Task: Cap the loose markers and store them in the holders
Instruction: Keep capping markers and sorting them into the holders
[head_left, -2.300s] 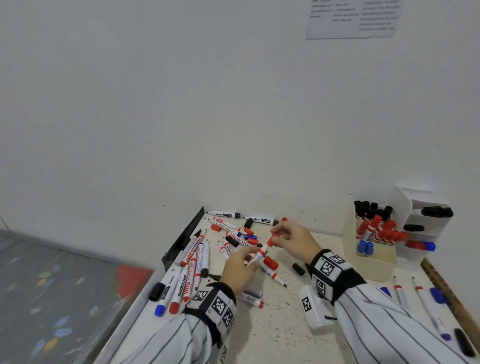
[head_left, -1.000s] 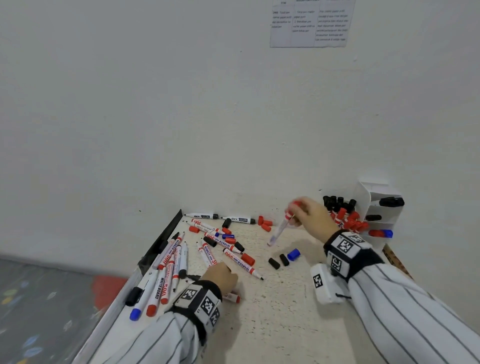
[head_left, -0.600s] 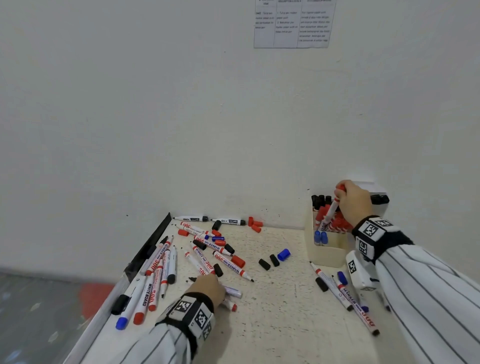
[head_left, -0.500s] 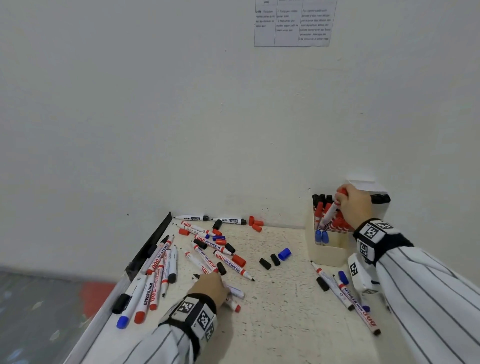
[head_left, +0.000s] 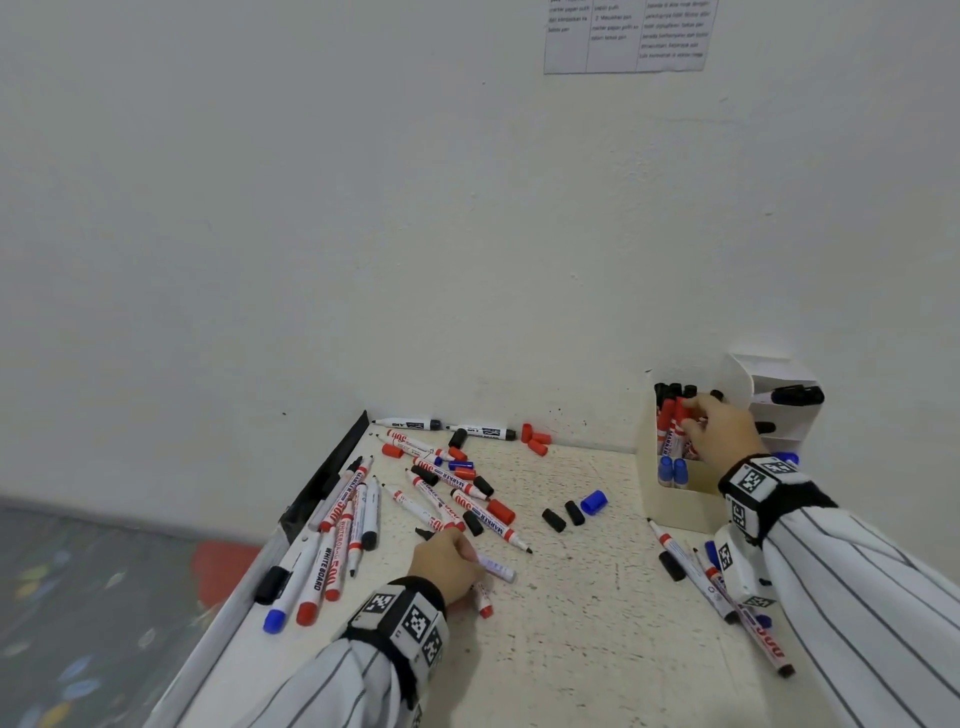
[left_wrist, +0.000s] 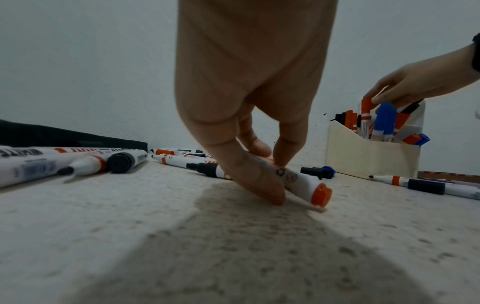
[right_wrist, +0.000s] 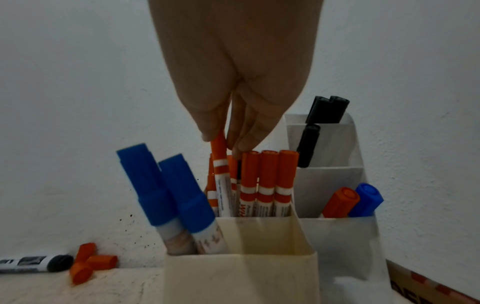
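My right hand (right_wrist: 221, 142) pinches the red cap of a capped red marker (right_wrist: 223, 181) that stands in the cream holder (right_wrist: 241, 277) among other red markers, behind two blue ones. The head view shows that right hand (head_left: 696, 421) over the cream holder (head_left: 675, 506). My left hand (left_wrist: 270, 170) rests low on the table, its thumb and a finger pinching a red-ended marker (left_wrist: 301, 181) that lies flat. In the head view the left hand (head_left: 452, 558) sits beside the pile of loose markers (head_left: 441, 483). Loose red caps (head_left: 535, 439), black caps (head_left: 563, 517) and a blue cap (head_left: 594, 502) lie about.
A white tiered holder (head_left: 779, 384) with black, red and blue markers stands behind the cream one, against the wall. More markers (head_left: 717, 587) lie under my right forearm. A black-edged tray (head_left: 322, 483) borders the table's left side, with several markers along it.
My right hand has carried the capped red marker from the table's middle to the cream holder and lowered it in. The left hand stayed on the table and closed on a marker.
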